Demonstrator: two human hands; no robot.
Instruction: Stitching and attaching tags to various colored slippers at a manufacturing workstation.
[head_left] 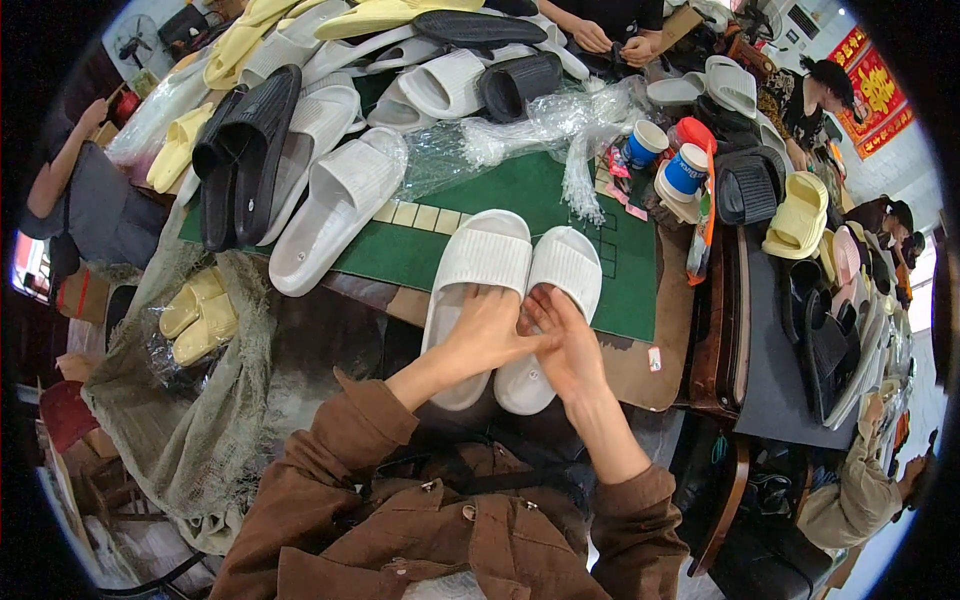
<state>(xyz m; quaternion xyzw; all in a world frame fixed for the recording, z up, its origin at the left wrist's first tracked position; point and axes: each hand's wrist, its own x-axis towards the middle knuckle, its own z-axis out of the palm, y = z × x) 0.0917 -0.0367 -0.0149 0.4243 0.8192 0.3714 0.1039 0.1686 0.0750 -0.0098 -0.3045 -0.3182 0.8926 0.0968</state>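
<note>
White slippers (487,245) front and centre, a pair side by side, toes on the green mat (630,275) and heels jutting past its near edge toward the person! The left hand (488,325) is in the left one, fingertips lost beneath the strap; the right hand (562,340) is at the right one, palm partly showing, fingers at the strap opening. The hands are close together, thumbs crossing towards each other, but whether either is clamped tight I can't tell. Over to the left, a light grey slipper (335,215) lies at the mat's edge beside black slippers (250,150), and nearer, a sack (180,425) cradles yellow slippers (205,320). Far side: crumpled clear plastic (450,150), and to its right, blue-and-white cups (685,172). Beyond, a co-worker's hands (615,42) are busy too!
</note>
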